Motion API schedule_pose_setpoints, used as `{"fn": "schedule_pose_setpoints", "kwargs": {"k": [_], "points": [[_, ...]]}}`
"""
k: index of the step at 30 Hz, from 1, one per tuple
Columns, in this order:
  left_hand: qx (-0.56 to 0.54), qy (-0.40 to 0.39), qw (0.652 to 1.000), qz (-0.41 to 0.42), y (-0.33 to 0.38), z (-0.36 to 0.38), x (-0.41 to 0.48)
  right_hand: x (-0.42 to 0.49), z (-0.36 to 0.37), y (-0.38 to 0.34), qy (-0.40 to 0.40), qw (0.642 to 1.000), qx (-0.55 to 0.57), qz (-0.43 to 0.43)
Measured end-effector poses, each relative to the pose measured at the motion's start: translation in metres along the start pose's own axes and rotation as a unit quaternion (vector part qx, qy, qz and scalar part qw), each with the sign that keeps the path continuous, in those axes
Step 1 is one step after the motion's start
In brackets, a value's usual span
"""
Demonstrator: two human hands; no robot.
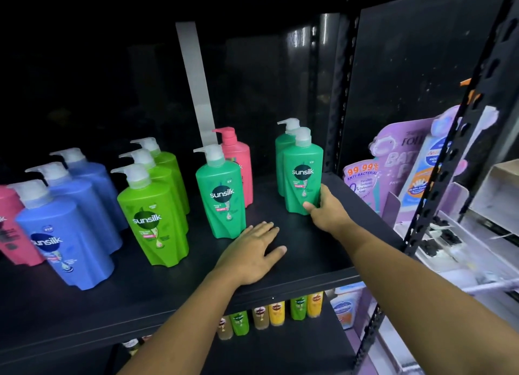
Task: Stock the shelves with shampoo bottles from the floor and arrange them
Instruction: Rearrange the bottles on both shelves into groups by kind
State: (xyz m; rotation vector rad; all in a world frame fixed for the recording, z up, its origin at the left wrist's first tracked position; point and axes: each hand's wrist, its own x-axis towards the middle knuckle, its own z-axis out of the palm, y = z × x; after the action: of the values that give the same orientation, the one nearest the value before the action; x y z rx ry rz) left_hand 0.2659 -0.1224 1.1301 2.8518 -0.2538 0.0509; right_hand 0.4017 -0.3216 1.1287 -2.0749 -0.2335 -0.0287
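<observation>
On the black shelf (280, 279) stand rows of pump shampoo bottles: blue bottles (67, 239) at the left, lime green bottles (154, 220), a teal bottle (222, 203) with a pink bottle (238, 155) behind it. At the right stand two teal bottles, one behind the other. My right hand (325, 209) grips the lower right side of the front teal bottle (302, 178). My left hand (252, 251) lies flat, palm down, on the shelf just right of the middle teal bottle, holding nothing.
Another pink bottle (11, 228) shows at the far left edge. Small bottles (275, 313) stand on the shelf below. A black perforated upright (449, 161) and purple display cards (393, 164) border the right side. A white strip (196, 82) hangs at the back.
</observation>
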Motion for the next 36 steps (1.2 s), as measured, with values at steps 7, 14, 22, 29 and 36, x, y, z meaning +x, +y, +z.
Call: {"fn": "schedule_pose_setpoints", "kwargs": {"k": [7,14,22,29,36], "points": [[-0.009,0.008,1.0,0.005,-0.006,0.005,0.003,-0.009,0.012,0.008,0.094,0.994,0.017,-0.061],[-0.019,0.025,0.999,0.006,-0.008,0.007,0.004,-0.007,0.012,0.013,0.088,0.992,-0.013,-0.094],[-0.048,0.176,0.983,-0.024,-0.009,0.007,-0.007,-0.008,0.012,0.009,0.09,0.991,-0.018,-0.101],[-0.18,0.463,0.854,-0.156,-0.024,0.001,-0.016,-0.016,0.013,0.003,0.203,0.955,-0.174,-0.125],[-0.3,0.433,0.819,-0.23,-0.036,0.0,-0.009,-0.021,0.019,0.006,0.139,0.936,-0.238,-0.219]]}}
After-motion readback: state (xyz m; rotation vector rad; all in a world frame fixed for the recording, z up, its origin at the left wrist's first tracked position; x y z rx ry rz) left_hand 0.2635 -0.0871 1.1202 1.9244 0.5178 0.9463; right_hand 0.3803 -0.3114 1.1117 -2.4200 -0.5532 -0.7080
